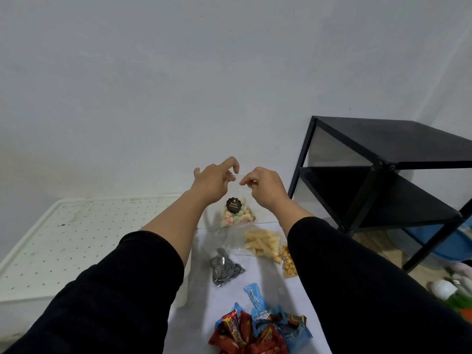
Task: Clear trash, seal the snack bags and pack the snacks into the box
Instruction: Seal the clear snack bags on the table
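At nine o'clock lies a white tray (63, 241) dotted with small holes, its rim against the wall. Next to it, the left hand (213, 183) is raised at the centre, its fingers (231, 166) curled and pinching the top left edge of a clear snack bag (236, 213). The bag hangs upright between both hands, filled with pastel biscuits and carrying a round black label. The right hand (265, 186), at about one o'clock of the bag, pinches the top right edge with its fingers together. Both arms wear black sleeves (122, 290).

Below the held bag, on the white desk (199, 297), lie a bag of black-and-white swirled sweets (224, 270) at six o'clock, a clear bag of pale yellow sticks (261, 242) just right of it, and a bag of small orange bits (290, 263) partly hidden by the right sleeve. Nearer, at six o'clock, a heap of red and blue wrapped bars (258, 330) sits at the bottom edge. At three o'clock stands a black metal shelf (383, 180).
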{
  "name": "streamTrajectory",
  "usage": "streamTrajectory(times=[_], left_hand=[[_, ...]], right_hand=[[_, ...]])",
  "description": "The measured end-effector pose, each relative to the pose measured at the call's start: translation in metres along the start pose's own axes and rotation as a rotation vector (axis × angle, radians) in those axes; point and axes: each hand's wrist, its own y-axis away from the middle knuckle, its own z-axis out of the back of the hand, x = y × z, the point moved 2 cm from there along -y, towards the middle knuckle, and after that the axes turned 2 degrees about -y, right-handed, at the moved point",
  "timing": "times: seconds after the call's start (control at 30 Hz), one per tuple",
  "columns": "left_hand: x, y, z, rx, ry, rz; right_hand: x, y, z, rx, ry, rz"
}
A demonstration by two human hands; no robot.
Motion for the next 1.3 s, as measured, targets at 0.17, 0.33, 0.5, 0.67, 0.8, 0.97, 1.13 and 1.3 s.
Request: streamTrajectory(times=[0.17,0.33,0.5,0.67,0.8,0.97,1.13,1.3], left_hand=[[0.013,0.002,-0.014,0.054,-0.053,0.004],[0.01,-0.01,-0.048,0.159,-0.061,-0.008],[0.011,-0.029,-0.097,0.214,-0.101,-0.035],[0.02,-0.046,-0.145,0.21,0.002,0.015],[0.025,-0.051,-0.166,0.093,0.122,0.084],[0.02,-0.064,-0.172,0.059,0.039,0.134],[0.018,-0.07,-0.175,0.042,-0.037,0.171],[0.013,-0.07,-0.174,0.027,0.024,0.236]], right_hand=[[-0.016,0.008,-0.006,-0.023,0.032,-0.072],[-0.041,0.016,-0.007,-0.04,0.024,-0.159],[-0.086,0.006,-0.02,-0.065,0.057,-0.249],[-0.127,-0.012,-0.042,-0.03,0.063,-0.273],[-0.15,-0.02,-0.056,-0.011,-0.019,-0.279],[-0.153,-0.037,-0.06,0.086,-0.005,-0.199],[-0.156,-0.051,-0.062,0.186,0.049,-0.197],[-0.158,-0.054,-0.063,0.244,0.002,-0.247]])
